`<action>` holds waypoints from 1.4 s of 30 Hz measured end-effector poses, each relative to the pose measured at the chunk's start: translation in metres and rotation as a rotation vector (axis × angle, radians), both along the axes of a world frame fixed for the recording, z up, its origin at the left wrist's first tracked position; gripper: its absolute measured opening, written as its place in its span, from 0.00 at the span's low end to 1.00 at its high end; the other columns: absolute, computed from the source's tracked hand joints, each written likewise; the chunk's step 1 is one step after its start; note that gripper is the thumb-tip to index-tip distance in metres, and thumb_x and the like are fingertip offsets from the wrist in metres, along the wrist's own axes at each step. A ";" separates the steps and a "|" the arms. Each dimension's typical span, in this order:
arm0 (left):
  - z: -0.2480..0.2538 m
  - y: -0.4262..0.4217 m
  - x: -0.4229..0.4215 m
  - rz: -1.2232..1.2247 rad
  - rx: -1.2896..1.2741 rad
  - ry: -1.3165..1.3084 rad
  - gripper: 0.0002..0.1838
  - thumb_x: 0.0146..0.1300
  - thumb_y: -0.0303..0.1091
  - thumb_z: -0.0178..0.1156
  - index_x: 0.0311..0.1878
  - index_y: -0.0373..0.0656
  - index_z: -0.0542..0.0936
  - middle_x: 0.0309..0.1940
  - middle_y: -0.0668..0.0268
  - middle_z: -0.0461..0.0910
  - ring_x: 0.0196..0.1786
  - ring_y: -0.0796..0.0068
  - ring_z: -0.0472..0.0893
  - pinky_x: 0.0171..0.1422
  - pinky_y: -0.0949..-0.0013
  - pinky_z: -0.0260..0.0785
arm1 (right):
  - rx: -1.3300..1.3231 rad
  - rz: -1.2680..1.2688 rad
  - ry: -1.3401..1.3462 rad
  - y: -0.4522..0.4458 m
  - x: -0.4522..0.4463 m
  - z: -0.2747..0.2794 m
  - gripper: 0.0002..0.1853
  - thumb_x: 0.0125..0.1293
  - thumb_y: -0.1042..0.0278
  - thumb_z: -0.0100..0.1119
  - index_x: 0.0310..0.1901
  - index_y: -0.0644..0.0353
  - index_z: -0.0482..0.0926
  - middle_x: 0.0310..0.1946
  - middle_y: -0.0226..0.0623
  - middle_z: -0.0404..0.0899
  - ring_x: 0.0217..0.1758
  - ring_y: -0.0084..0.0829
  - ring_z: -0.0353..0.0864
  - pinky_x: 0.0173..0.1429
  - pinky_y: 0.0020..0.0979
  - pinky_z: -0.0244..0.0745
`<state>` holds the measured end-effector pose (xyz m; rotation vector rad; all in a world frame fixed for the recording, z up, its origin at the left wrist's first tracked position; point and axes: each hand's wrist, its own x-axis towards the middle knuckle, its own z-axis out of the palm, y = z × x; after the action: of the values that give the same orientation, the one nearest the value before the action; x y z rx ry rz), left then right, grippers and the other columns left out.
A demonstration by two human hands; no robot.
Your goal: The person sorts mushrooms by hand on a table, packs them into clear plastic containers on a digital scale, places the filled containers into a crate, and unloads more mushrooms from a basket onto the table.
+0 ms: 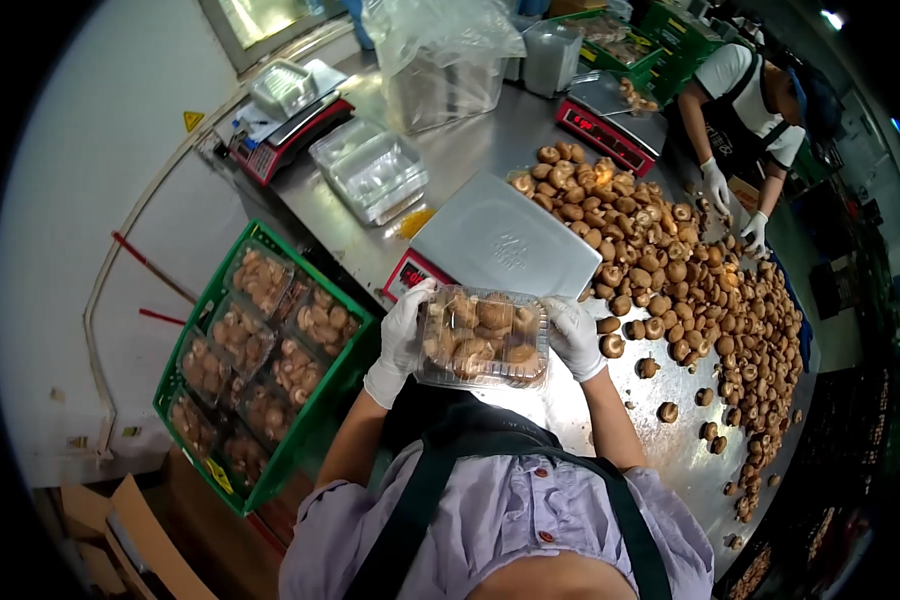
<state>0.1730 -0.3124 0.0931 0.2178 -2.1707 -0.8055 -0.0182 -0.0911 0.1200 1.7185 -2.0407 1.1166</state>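
A clear plastic clamshell box of brown mushrooms (482,338) is held level in front of my chest, its lid down over the mushrooms. My left hand (405,338), in a white glove, grips its left end. Around the right end closes my right hand (574,335), gloved the same way. Just beyond the box lies the flat metal plate of a weighing scale (508,235), whose red display front shows at its left corner. To the right, a large heap of loose mushrooms (670,260) spreads over the steel table (625,405).
A green crate (358,352) at my left holds several filled boxes. Empty clamshells (370,170) are stacked beyond the scale, near a second scale (288,135). A third scale (607,135) stands at the back. Across the heap, a co-worker's gloved hands (735,210) reach among mushrooms.
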 end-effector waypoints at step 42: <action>-0.026 -0.147 0.031 0.695 -0.126 -0.239 0.25 0.55 0.38 0.65 0.57 0.43 0.75 0.59 0.52 0.71 0.60 0.49 0.71 0.64 0.53 0.64 | 0.559 -0.112 -0.953 -0.016 0.116 -0.064 0.08 0.64 0.69 0.61 0.42 0.62 0.81 0.33 0.41 0.84 0.38 0.26 0.84 0.46 0.27 0.77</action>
<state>0.2035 -0.4594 0.0671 0.9780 -2.1282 -0.2510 0.0980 -0.1066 0.0557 1.3287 -3.2193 1.6418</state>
